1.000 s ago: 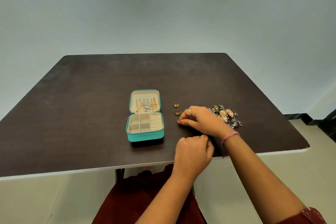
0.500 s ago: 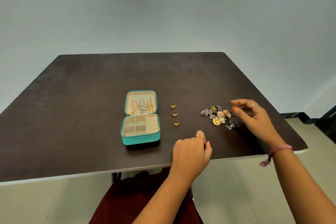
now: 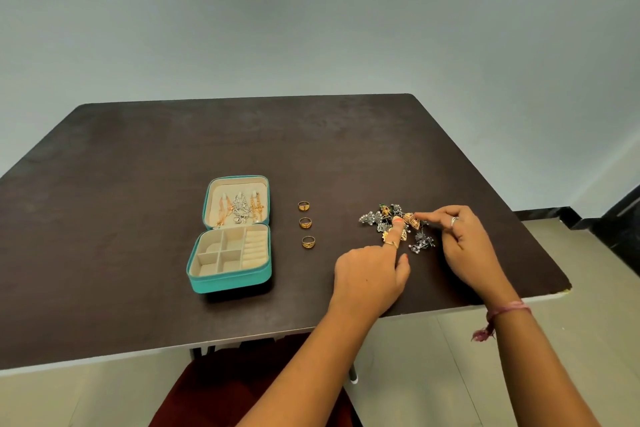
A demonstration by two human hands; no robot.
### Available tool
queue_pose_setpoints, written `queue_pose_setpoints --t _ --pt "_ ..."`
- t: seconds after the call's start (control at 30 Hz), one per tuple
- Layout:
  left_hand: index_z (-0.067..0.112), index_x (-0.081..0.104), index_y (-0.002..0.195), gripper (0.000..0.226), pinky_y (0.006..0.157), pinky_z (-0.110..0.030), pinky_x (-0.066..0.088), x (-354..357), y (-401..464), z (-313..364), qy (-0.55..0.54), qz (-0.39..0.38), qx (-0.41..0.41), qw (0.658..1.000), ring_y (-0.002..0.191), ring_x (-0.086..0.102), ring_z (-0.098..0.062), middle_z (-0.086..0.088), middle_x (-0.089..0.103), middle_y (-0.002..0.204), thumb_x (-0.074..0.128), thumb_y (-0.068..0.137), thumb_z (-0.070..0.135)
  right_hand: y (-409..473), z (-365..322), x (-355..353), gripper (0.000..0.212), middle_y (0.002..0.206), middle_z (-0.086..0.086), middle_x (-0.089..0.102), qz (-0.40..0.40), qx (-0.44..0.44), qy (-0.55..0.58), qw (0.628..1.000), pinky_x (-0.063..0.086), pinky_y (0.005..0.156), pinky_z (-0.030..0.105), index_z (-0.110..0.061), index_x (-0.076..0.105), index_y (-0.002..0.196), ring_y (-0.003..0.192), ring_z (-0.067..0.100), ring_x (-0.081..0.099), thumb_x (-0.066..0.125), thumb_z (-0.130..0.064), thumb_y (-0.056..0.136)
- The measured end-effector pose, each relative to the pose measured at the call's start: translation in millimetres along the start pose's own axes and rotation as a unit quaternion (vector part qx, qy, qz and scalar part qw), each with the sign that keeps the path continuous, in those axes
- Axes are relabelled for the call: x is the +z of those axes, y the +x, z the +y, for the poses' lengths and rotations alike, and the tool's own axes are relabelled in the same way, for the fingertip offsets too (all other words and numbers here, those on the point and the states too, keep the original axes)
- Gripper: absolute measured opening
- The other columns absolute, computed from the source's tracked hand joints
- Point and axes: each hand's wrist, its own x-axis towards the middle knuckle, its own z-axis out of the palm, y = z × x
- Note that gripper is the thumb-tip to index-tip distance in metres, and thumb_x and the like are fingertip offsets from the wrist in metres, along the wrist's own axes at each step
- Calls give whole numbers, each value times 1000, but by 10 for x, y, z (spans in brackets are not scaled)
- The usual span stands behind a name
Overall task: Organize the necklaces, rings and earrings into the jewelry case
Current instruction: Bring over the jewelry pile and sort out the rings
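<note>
We note the jewelry case (image 3: 228,253) lying open on the dark table (image 3: 138,184), left of centre. Its lid half carries the necklaces (image 3: 239,210), gold and silver chains hanging on the lid panel, so we judge that part of the task complete. The divided tray below appears to hold nothing; every compartment and the ring rolls show only pale lining.

3 gold rings (image 3: 304,222) lie in a column on the table just right of the case, well apart from both hands. We judge them still to be loaded.

The earrings (image 3: 384,218) form 1 loose pile to the right of the rings, a mix of silver and gold pieces. Both hands work at this pile. The left hand (image 3: 370,276) extends its index finger, which presses onto pieces in the pile; the other fingers are curled under and grasp nothing that we can see. The right hand (image 3: 464,246) reaches in from the right, its forefinger and thumb touching a gold earring at the pile edge; we cannot tell whether this piece is pinched or only touched.

Remaining work, in our estimate: 3 rings and all earrings.

No brand, label or writing can be read on the case or elsewhere.
</note>
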Motion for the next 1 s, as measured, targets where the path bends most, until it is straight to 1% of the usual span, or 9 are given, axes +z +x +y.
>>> queue_pose_setpoints --t 0.07,0.13,0.23,0.37,0.6,0.7,0.83,0.9,1.0 --pt "36 36 145 53 43 -21 10 -9 20 -17 61 16 -2 998 59 62 -21 1 65 65 44 93 44 9 -15 -2 47 108 -4 47 0 18 4 1000 33 89 20 -20 71 109 106 13 47 38 9 90" --pt "35 59 128 48 43 -17 2 -36 19 -8 41 -28 -20 999 40 53 -14 5 55 46 53 81 48 0 -33 -13 43 107 -4 49 15 33 20 999 34 81 12 -18 72 101 99 6 47 41 9 89" --pt "36 47 137 47 41 -20 9 38 2 -5 29 -38 -8 999 55 62 -18 3 64 61 46 91 46 -23 -34 -28 41 104 -2 53 40 37 56 997 34 79 4 -21 68 93 94 4 53 42 10 87" --pt "39 69 109 38 42 -16 -3 -18 26 -3 40 -38 -13 998 33 47 -8 7 49 39 59 74 47 -29 -7 -28 45 108 -3 52 16 -3 67 998 41 90 22 -29 68 103 104 12 55 43 7 90" --pt "37 62 114 34 42 -15 -1 -7 39 -11 14 -29 1 999 41 55 -8 9 58 49 57 81 44 1 -29 -8 15 103 -8 53 11 46 66 997 40 79 17 -34 65 100 104 10 52 65 -33 85" --pt "28 57 110 31 39 -17 5 43 55 -30 15 1 -29 999 41 56 -13 5 56 47 55 84 44 20 -33 11 16 102 -7 52 6 56 51 997 39 76 16 -37 65 96 103 10 50 69 -40 81" --pt "25 52 108 24 44 -25 30 66 60 -19 -31 -1 -57 998 60 65 -20 1 67 67 46 92 42 74 -74 22 12 101 -7 51 5 73 50 996 38 76 19 -37 68 90 102 10 49 70 -43 79" --pt "25 56 98 20 43 -23 28 39 67 -4 -34 -2 -48 998 56 63 -18 2 65 63 47 90 41 92 -111 47 13 102 -7 49 2 85 37 996 38 79 24 -36 69 89 104 11 47 72 -42 78" --pt "29 58 84 14 39 -17 6 25 69 -10 -18 -31 -39 999 45 58 -12 5 59 52 53 83 42 111 -166 91 15 101 -7 48 8 97 5 995 44 83 34 -30 70 87 105 14 47 72 -42 78"
